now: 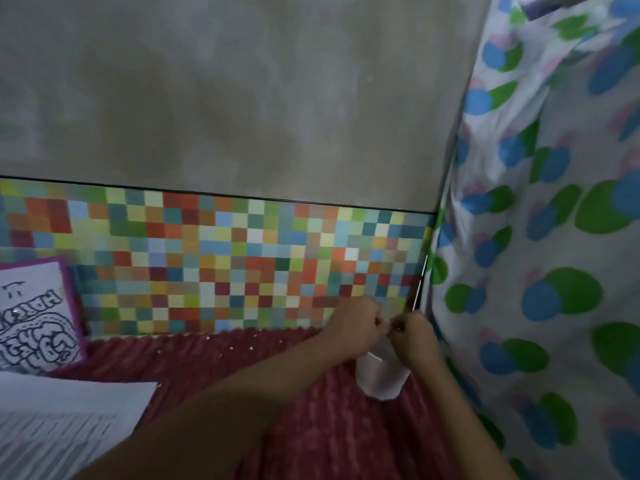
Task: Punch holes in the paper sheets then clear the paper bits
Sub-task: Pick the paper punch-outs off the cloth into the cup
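Both my hands meet at the right, close to the wall. My left hand [360, 323] and my right hand [412, 336] have curled fingers and pinch the top of a white piece [379, 379] that hangs below them over the red cloth. Whether it is paper or thin plastic, I cannot tell. Several tiny white paper bits [230, 348] lie scattered on the red ribbed cloth [311, 427] near the wall. White paper sheets [69, 403] lie at the lower left, the nearest one lined. No hole punch is in view.
A drawing with a purple border [38, 317] leans at the left against the chequered, many-coloured wall strip [225, 265]. Grey wall rises above it. A curtain with blue and green spots [536, 237] hangs close on the right.
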A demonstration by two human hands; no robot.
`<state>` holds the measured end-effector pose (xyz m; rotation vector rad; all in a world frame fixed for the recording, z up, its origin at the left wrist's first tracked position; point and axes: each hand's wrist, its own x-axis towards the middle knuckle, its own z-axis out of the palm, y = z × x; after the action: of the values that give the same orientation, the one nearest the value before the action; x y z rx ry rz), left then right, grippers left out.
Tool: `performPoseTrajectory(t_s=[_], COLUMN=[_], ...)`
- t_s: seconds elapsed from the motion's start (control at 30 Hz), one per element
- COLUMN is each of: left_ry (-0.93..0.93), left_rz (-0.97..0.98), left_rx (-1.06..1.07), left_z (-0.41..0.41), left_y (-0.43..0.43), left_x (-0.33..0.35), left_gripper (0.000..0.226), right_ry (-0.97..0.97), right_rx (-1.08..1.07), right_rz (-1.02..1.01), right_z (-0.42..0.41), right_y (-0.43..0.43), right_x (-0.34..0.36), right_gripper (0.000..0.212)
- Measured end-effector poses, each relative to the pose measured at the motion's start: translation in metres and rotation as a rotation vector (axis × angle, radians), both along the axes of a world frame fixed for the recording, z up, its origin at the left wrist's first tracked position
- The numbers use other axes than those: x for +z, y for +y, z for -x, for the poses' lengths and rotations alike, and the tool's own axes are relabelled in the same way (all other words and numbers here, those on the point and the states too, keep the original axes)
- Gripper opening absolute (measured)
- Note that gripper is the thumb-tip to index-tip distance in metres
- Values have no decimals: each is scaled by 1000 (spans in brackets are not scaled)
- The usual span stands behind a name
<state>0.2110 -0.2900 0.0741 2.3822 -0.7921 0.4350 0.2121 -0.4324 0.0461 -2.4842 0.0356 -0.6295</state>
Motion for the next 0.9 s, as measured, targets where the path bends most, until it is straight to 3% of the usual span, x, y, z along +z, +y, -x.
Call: performPoseTrajectory(t_s=[0.13, 0.23, 0.33, 0.47, 0.57, 0.67, 0.9], left_ry=[14, 75, 129, 134, 112, 95, 108], left_rz=[-85, -141, -11, 76, -39, -142, -181], left_rx=[52, 105, 129, 95, 11, 62, 101], left_z=[-9, -13, -19, -28, -28, -20, -19], left_y=[-24, -20, -11, -7, -8, -11, -14], left_x=[-17, -23, -27, -31, -36, -37, -37], left_gripper=[35, 29, 18, 11, 22, 25, 29], right_ry=[141, 151, 154, 143, 111, 110, 142], right_rx=[-37, -35, -77, -107, -131, -139, -139], right_rz=[37, -9, -63, -67, -22, -11, 25], right_z=[0, -4, -3, 0, 1, 6, 8], right_y=[-6, -9, -9, -6, -3, -1, 2], right_x=[0, 3, 8, 7, 4, 5, 4], right_gripper=[19, 18, 8, 8, 18, 25, 23])
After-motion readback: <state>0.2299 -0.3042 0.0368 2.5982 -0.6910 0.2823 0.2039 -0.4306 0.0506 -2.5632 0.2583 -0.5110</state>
